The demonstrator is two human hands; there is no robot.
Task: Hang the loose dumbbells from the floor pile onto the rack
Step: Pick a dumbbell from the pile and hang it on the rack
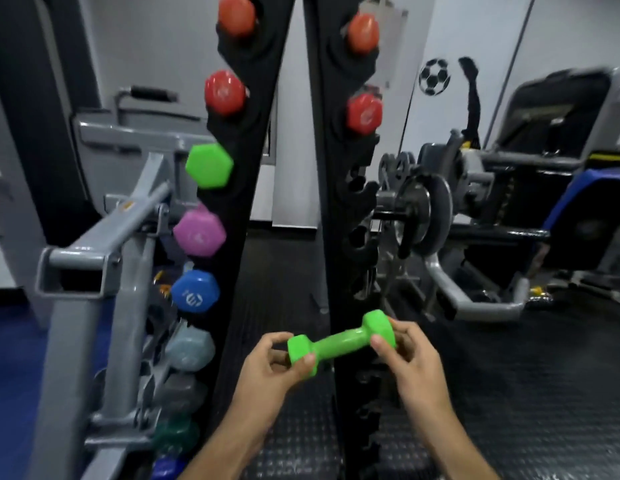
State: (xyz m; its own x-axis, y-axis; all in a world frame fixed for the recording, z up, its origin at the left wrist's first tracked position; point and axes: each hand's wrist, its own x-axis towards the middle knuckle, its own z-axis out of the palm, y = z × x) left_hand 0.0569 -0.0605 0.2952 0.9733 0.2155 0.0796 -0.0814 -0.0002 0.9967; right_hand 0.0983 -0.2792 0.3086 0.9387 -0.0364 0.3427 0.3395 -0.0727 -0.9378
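I hold a small green dumbbell [339, 342] level in front of the rack, low in the view. My left hand [270, 372] pinches its near left head and my right hand [410, 358] grips its right head. The black upright rack [256, 140] has two posts. Its left post carries several dumbbells: two red ones [225, 93], a green one [209, 166], a purple one [199, 232], a blue one [194, 292] and greyer ones below. The right post [336, 188] holds two red heads [364, 112] at the top; the slots [358, 199] below them hold nothing.
A grey steel machine frame [93, 271] stands close on the left. A plate-loaded machine with black discs [422, 209] and a grey curved bar [474, 299] sits to the right. Black studded rubber floor [526, 393] spreads below; a blue mat [10, 375] lies at the far left.
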